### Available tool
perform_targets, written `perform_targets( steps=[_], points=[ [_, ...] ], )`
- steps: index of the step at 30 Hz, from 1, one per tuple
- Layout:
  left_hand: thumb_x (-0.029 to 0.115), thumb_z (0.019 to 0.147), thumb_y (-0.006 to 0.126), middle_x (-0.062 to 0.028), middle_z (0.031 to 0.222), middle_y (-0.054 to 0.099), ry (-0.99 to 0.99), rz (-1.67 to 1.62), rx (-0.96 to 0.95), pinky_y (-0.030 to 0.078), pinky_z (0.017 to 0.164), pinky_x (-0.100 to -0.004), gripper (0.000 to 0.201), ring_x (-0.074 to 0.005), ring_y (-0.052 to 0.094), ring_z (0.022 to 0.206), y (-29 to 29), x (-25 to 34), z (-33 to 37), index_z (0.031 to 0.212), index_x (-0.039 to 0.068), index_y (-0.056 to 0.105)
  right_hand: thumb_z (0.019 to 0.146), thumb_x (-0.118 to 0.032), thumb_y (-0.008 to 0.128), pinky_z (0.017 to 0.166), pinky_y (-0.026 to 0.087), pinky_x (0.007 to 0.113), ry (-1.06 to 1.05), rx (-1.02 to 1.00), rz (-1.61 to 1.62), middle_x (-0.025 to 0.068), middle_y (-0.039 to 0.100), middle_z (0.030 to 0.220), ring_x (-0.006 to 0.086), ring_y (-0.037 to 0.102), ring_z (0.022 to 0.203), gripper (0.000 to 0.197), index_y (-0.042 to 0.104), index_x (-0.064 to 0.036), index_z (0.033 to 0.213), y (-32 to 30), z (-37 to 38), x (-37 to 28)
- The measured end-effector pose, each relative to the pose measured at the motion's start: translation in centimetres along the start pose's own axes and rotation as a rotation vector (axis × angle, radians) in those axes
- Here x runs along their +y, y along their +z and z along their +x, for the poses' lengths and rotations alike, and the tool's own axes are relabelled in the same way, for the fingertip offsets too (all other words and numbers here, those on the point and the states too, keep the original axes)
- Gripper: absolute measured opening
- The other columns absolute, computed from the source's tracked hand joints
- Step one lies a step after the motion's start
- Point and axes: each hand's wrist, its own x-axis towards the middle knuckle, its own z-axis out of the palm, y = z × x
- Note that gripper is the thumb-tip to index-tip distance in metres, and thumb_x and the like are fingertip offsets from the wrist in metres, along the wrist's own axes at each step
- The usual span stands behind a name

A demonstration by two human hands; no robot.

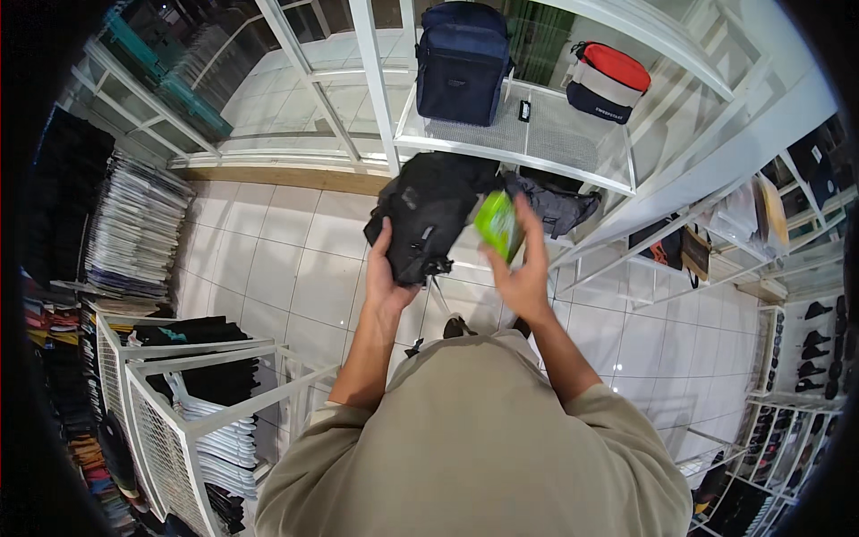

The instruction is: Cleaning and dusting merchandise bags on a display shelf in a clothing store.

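My left hand (386, 277) grips a black fabric bag (425, 210) at its lower left side, thumb on the front and the other fingers out of sight beneath. The bag is held up in front of the white rack. In my right hand (526, 273) is a bright green packet (497, 225), pinched between thumb and fingers just right of the bag. The packet is slightly blurred, so I cannot make out its exact kind. A grey bag (557, 204) lies behind the packet, under the rack's mesh shelf.
On the white mesh shelf (559, 143) stand a navy backpack (463, 67) and a small red, white and navy bag (608, 80). A white-framed clothes rack (179, 394) is at lower left, with stacked packaged clothes (134, 233) beyond. Caps (814, 349) line the far right wall.
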Motion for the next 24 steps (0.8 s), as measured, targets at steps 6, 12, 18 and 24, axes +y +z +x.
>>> perform_targets(
  steps=[6, 12, 18, 24],
  points=[
    [0.044, 0.101, 0.066, -0.006, 0.124, 0.074, -0.105, -0.093, -0.027, 0.057, 0.098, -0.0394, 0.041, -0.0226, 0.071, 0.111, 0.6, -1.8, 0.5, 0.128, 0.012, 0.067, 0.08, -0.004, 0.083, 0.11, 0.042, 0.041, -0.108, -0.242, -0.091, 0.0214, 0.059, 0.139, 0.0374, 0.057, 0.127, 0.074, 0.051, 0.0001, 0.147, 2.2, -2.4, 1.2],
    [0.043, 0.1, 0.068, -0.0057, 0.125, 0.073, -0.093, -0.016, 0.051, 0.057, 0.099, -0.04, 0.043, -0.0225, 0.071, 0.109, 1.6, -2.8, -0.4, 0.13, 0.013, 0.066, 0.081, -0.004, 0.081, 0.104, 0.044, 0.045, -0.089, 0.087, -0.238, 0.0226, 0.06, 0.133, 0.04, 0.057, 0.119, 0.071, 0.053, -0.001, 0.147, -0.2, 2.4, 3.0],
    [0.042, 0.102, 0.065, -0.0058, 0.121, 0.074, -0.068, 0.029, 0.092, 0.061, 0.091, -0.0375, 0.037, -0.0205, 0.073, 0.105, 2.3, -2.8, 0.0, 0.125, 0.012, 0.067, 0.083, -0.004, 0.079, 0.102, 0.046, 0.039, -0.113, -0.289, -0.211, 0.0242, 0.057, 0.128, 0.037, 0.057, 0.117, 0.071, 0.053, 0.0001, 0.149, 0.0, -1.2, 2.4],
    [0.042, 0.102, 0.065, -0.005, 0.118, 0.075, -0.016, 0.011, 0.113, 0.062, 0.088, -0.0361, 0.038, -0.02, 0.074, 0.101, 2.4, -2.8, 0.3, 0.126, 0.013, 0.066, 0.082, -0.004, 0.08, 0.105, 0.045, 0.041, -0.03, -0.002, -0.195, 0.024, 0.057, 0.131, 0.0378, 0.058, 0.116, 0.072, 0.052, 0.0, 0.149, 0.8, 2.3, 3.2]
  ],
)
